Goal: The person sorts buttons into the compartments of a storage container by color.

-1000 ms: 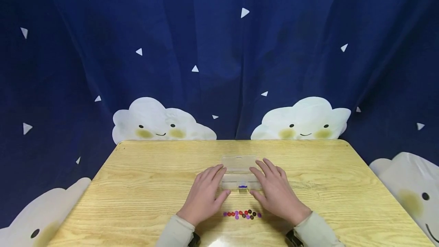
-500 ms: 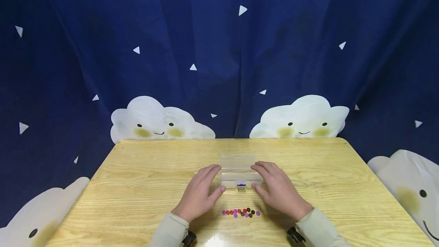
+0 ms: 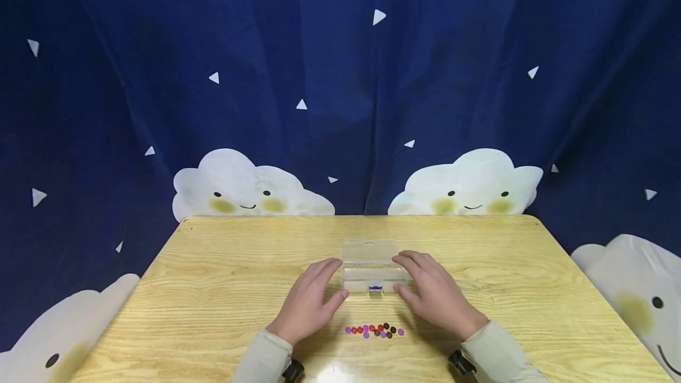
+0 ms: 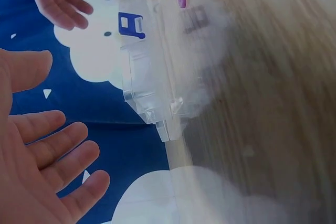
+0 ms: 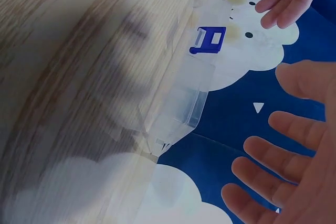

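Note:
A clear plastic box (image 3: 353, 282) stands on the table, its lid (image 3: 369, 251) swung back and a blue latch (image 3: 375, 287) on its front. My left hand (image 3: 307, 301) is spread at the box's left side, holding nothing. On the opposite side, my right hand (image 3: 440, 297) has its fingers apart and also holds nothing. Both wrist views show a gap between each palm and the box. Nearer me lies a loose row of small, round, button-like pieces: purple ones (image 3: 401, 332), red ones (image 3: 360, 330) and dark ones (image 3: 393, 330).
The wooden table (image 3: 229, 276) extends to both sides and behind the box. A dark blue curtain (image 3: 340, 105) with white clouds hangs at its far edge. Light reflects off the tabletop near me.
Both hands have drawn slightly apart, away from the box's sides, mostly in the first half second. The box and the small round pieces stay in place; the head view shifts slightly.

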